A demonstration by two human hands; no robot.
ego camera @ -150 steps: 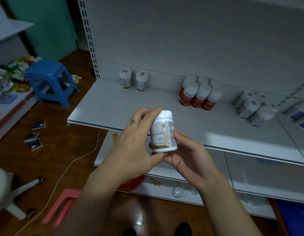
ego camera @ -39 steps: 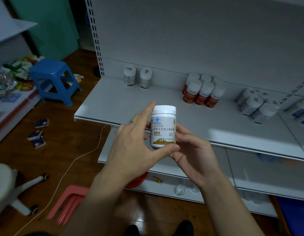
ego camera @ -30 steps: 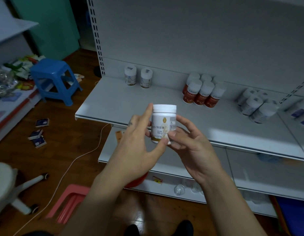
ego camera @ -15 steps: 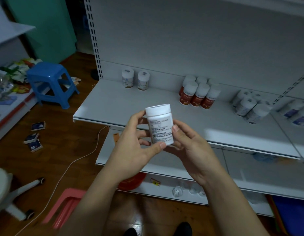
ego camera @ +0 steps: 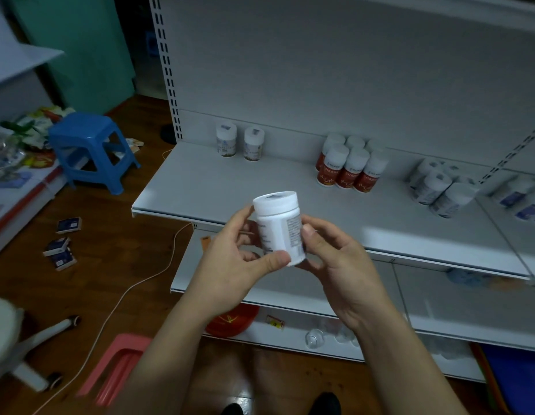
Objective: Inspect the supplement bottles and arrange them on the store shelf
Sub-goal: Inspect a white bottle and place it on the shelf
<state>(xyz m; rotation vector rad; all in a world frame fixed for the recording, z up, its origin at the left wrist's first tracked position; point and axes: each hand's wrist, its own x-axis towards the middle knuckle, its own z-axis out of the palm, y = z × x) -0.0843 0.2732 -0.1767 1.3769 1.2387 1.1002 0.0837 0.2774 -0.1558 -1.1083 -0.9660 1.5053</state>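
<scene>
White opaque bottle (ego camera: 280, 235), cap (ego camera: 275, 202) on

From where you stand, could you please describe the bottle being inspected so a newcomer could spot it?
Find the long grey shelf, then look just before its front edge, mid-air. There the left hand and right hand hold a white bottle. Unlike the red-labelled bottles standing at the back, it is off the shelf and slightly tilted.
</scene>
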